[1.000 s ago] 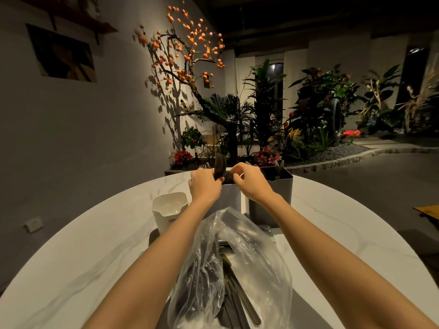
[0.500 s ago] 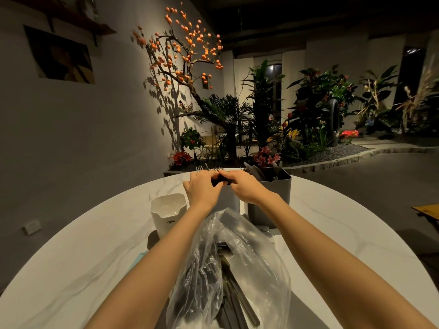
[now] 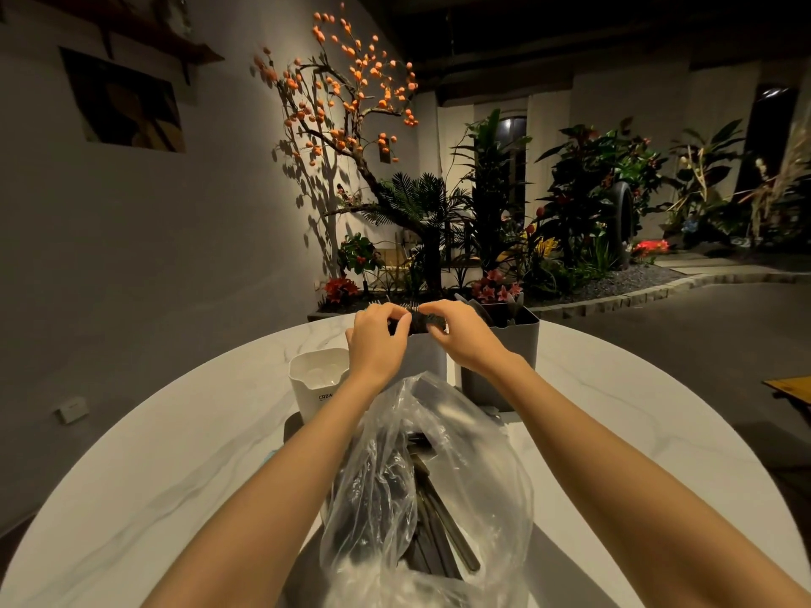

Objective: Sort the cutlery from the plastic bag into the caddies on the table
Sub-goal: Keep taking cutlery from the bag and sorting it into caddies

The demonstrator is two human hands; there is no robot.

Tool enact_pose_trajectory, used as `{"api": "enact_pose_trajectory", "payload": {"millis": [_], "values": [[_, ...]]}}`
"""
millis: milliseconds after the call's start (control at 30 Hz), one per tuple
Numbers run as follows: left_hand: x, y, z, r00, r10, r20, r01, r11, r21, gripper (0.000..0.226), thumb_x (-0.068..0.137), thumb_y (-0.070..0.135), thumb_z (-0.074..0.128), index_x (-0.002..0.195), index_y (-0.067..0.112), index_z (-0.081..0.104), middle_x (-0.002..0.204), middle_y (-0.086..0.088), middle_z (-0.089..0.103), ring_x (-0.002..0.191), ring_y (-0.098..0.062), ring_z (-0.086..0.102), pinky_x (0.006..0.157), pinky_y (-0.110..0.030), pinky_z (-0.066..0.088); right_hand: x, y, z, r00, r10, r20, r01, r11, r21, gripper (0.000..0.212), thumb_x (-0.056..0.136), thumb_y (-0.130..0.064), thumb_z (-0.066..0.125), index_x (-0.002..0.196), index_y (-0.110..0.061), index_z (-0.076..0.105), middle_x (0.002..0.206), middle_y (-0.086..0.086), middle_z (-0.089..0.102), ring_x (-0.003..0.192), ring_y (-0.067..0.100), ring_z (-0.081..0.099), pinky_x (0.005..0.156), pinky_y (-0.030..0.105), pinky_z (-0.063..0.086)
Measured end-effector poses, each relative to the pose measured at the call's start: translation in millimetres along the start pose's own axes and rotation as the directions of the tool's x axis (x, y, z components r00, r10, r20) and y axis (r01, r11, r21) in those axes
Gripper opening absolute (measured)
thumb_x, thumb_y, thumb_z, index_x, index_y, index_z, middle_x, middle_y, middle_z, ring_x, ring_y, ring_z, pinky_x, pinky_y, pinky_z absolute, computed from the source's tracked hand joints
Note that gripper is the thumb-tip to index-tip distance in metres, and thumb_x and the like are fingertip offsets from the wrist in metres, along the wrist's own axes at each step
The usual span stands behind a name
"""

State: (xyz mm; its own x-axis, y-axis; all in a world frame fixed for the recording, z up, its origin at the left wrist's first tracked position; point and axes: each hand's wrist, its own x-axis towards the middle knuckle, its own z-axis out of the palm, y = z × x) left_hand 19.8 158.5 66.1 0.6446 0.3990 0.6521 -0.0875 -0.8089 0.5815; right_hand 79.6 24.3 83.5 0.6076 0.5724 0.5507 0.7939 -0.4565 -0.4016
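Note:
Both my hands hover over the middle grey caddy (image 3: 428, 359) at the far side of the table. My left hand (image 3: 376, 342) and my right hand (image 3: 460, 335) pinch the tops of a bundle of dark forks (image 3: 414, 317) standing in that caddy; only the tines show between my fingers. A second grey caddy (image 3: 520, 344) to the right holds dark utensils. A white caddy (image 3: 313, 379) stands at the left. Between my forearms lies the clear plastic bag (image 3: 465, 458), with several dark cutlery pieces (image 3: 439, 528) inside.
The round white marble table (image 3: 166, 467) carries a dark tray (image 3: 293, 427) under the bag and caddies. Beyond the table's far edge are a planter with flowers, an orange-fruited tree (image 3: 346, 107) and dense plants. A wall is on the left.
The bundle of forks stuck up above my hands a second ago; it has sunk into the middle caddy. Both hands have dropped slightly and stay closed on its top.

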Motion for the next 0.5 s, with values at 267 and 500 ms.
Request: {"api": "enact_pose_trajectory", "payload": {"millis": [267,500], "values": [[-18,15,-15,0.993,0.003,0.114,0.01,0.994,-0.107,0.031,0.1,0.031,0.046,0.091,0.016,0.072,0.085,0.0,0.069,0.084,-0.018,0.061,0.076,-0.037,0.051,-14,-21,-12,0.999,0.014,-0.038,-0.009,0.993,0.116,0.01,0.096,-0.02,0.056,0.1,-0.013,0.061,0.087,0.002,0.067,0.077,0.016,0.063,0.078,0.044,0.056],[-46,16,-31,0.987,-0.005,0.161,0.017,0.997,-0.075,0.034,0.102,0.029,0.043,0.082,0.017,0.068,0.073,0.006,0.062,0.071,-0.008,0.057,0.071,-0.033,0.048,-41,-39,-11,1.0,0.014,-0.005,-0.013,0.992,0.122,0.015,0.099,-0.02,0.05,0.093,-0.012,0.06,0.077,0.002,0.063,0.068,0.018,0.059,0.074,0.044,0.055]]}}
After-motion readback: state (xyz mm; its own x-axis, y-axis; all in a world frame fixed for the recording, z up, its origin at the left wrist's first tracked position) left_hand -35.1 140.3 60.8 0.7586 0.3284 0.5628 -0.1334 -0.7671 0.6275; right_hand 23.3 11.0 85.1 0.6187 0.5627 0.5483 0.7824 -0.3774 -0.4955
